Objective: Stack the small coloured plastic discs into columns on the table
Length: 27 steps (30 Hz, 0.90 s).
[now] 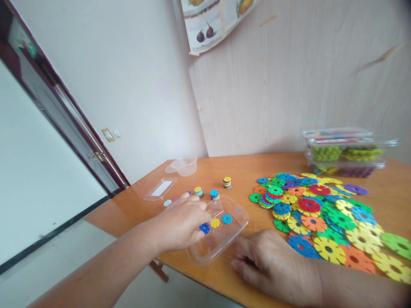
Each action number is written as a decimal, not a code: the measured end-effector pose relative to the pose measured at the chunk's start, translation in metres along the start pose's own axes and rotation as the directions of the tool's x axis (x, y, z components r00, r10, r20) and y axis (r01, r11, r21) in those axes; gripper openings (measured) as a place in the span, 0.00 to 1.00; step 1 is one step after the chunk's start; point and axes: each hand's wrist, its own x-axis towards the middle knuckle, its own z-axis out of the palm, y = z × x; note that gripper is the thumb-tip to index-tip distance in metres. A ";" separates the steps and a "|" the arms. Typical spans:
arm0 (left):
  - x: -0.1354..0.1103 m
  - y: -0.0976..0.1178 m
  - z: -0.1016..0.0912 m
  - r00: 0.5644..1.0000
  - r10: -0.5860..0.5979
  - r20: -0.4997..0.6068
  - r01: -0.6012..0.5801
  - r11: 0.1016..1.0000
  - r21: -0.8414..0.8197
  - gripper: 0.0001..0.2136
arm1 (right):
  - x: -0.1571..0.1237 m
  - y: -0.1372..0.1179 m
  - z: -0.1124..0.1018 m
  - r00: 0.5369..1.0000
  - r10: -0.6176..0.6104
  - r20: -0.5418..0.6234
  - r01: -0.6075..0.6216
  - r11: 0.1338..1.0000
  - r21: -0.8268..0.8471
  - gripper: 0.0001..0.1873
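A clear plastic tray [239, 219] lies on the wooden table [224, 169] near its front edge. My left hand [181, 222] reaches into the tray with fingers curled, pinching a small blue snowflake disc [204, 228]. Beside it in the tray lie a small yellow disc [215, 223] and another blue disc [227, 218]. My right hand [272, 263] rests on the table just right of the tray, fingers loosely curled, holding nothing that I can see.
A large heap of big colourful snowflake discs [321, 214] spreads across the right. Short stacks of small discs [227, 182] stand behind the tray. A clear lid [159, 189], a clear cup [183, 166] and stacked clear boxes [345, 152] sit further back.
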 end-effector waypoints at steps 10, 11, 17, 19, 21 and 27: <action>0.009 0.009 0.000 0.993 0.017 0.114 -0.028 0.995 0.100 0.07 | 0.000 0.000 -0.001 1.000 -0.013 -0.005 0.013 1.000 0.017 0.08; 0.009 0.010 -0.001 0.992 0.011 0.129 -0.023 0.995 0.092 0.09 | 0.000 0.000 -0.001 1.000 -0.013 -0.004 0.013 1.000 0.023 0.08; 0.009 0.012 0.001 0.985 0.021 0.171 -0.033 0.997 0.069 0.13 | 0.001 -0.001 -0.003 1.000 -0.020 -0.011 0.020 0.999 0.040 0.08; 0.009 0.011 0.002 0.988 0.015 0.157 -0.026 0.997 0.071 0.13 | 0.001 0.000 -0.003 1.000 -0.024 -0.013 0.025 0.999 0.042 0.08; 0.009 0.009 0.002 0.989 0.006 0.145 -0.017 0.997 0.074 0.12 | 0.001 -0.001 -0.003 1.000 -0.027 -0.015 0.028 0.999 0.045 0.08; 0.006 0.008 -0.001 0.985 0.040 0.170 -0.038 0.999 -0.011 0.13 | 0.002 -0.003 -0.005 1.000 -0.015 0.005 0.015 0.999 0.050 0.08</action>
